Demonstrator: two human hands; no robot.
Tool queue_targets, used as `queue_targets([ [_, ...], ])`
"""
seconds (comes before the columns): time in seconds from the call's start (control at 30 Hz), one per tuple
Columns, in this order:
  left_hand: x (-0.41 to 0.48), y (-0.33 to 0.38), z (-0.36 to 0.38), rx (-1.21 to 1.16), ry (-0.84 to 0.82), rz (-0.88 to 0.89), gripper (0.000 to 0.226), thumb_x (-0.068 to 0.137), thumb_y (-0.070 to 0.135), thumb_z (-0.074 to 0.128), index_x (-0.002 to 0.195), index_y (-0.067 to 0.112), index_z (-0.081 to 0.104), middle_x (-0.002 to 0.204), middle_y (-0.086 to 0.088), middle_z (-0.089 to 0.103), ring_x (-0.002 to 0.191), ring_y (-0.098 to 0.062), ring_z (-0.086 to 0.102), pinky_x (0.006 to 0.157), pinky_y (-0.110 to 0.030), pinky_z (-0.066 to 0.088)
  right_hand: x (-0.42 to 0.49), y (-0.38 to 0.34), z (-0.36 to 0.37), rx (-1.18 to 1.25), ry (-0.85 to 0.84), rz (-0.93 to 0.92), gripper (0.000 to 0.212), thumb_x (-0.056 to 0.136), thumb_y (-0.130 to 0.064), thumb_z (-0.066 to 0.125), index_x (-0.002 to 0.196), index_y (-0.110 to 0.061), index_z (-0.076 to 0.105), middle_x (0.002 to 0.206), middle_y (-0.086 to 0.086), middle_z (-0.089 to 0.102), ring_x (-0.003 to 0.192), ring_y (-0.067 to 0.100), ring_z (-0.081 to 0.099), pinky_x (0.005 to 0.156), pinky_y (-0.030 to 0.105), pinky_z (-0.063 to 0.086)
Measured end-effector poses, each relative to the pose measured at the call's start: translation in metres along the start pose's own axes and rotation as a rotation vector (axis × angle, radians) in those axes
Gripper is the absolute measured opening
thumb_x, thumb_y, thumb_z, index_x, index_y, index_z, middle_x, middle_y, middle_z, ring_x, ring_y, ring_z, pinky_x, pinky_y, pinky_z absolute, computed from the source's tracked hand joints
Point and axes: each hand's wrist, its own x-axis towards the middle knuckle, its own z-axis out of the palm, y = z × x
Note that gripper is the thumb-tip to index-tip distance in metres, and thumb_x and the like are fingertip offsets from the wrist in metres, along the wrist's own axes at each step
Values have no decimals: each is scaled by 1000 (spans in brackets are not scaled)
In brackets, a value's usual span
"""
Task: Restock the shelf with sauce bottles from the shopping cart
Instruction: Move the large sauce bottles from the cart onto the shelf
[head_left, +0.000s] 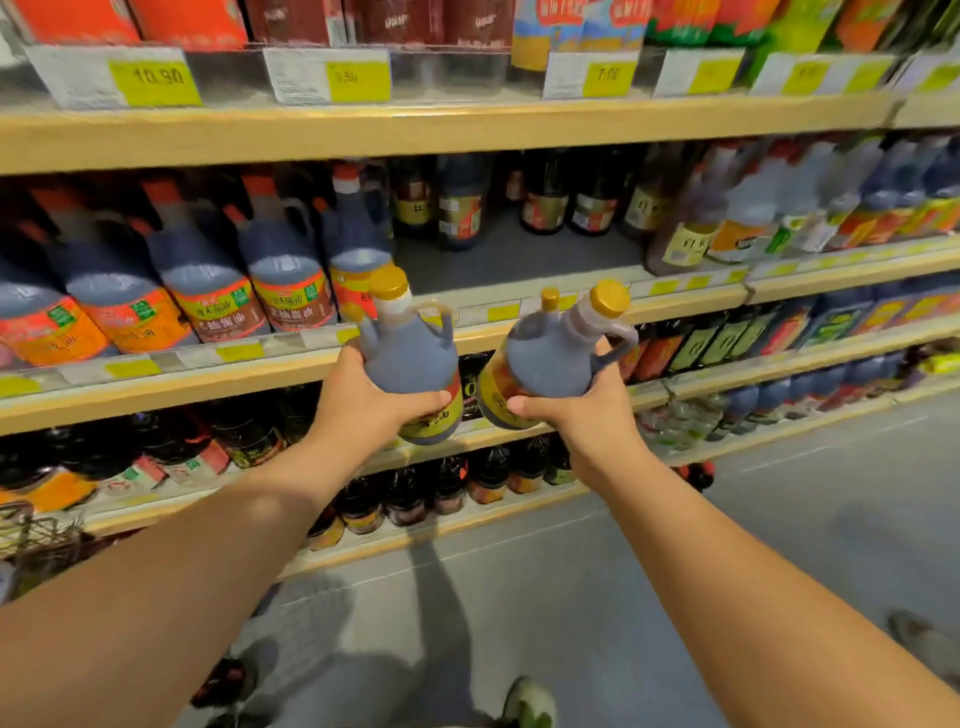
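Each hand holds a dark sauce bottle with a gold cap and a handle. My left hand (366, 402) grips the left sauce bottle (410, 353) by its body, upright. My right hand (582, 408) grips the right sauce bottle (545, 358), tilted to the right. Both bottles hang in front of the middle shelf (519, 291), just below a bare grey gap on that shelf between the red-capped jugs (280, 275) and the smaller bottles at the back (460, 213).
Shelves above and below are packed with bottles, and yellow price tags (156, 78) line their edges. A wire shopping cart's corner (36, 535) shows at the lower left. Grey floor (805, 519) stretches to the right, my feet below.
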Motion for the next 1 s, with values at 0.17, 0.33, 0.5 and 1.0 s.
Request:
queue_targets([
  [0.17, 0, 25, 35, -27, 103, 33, 79, 59, 18, 91, 120, 15, 42, 107, 6, 56, 96, -11, 56, 81, -30, 48, 31, -17, -26, -10, -36, -38, 82, 54, 10, 86, 123, -15, 50, 113, -1, 66, 102, 15, 65, 81, 32, 57],
  [0.33, 8, 37, 50, -20, 153, 70, 71, 58, 17, 91, 109, 18, 41, 98, 12, 53, 91, -8, 55, 79, -28, 47, 54, -25, -28, -85, -31, -104, 78, 55, 5, 88, 121, -10, 51, 112, 2, 65, 101, 16, 65, 81, 30, 54],
  [0.5, 27, 38, 52, -11, 189, 114, 66, 60, 18, 90, 107, 19, 43, 97, 14, 53, 95, -12, 55, 82, -28, 47, 73, -23, -18, -171, -6, -174, 77, 54, -3, 91, 120, -14, 51, 116, 3, 64, 108, 20, 62, 89, 36, 54],
  [1.0, 111, 26, 89, -40, 273, 349, 62, 61, 19, 89, 105, 33, 48, 103, 23, 56, 97, 5, 56, 85, -9, 46, 147, -23, -5, -277, -43, -383, 78, 59, -5, 89, 113, -36, 42, 105, -23, 55, 99, -2, 53, 83, 10, 47],
])
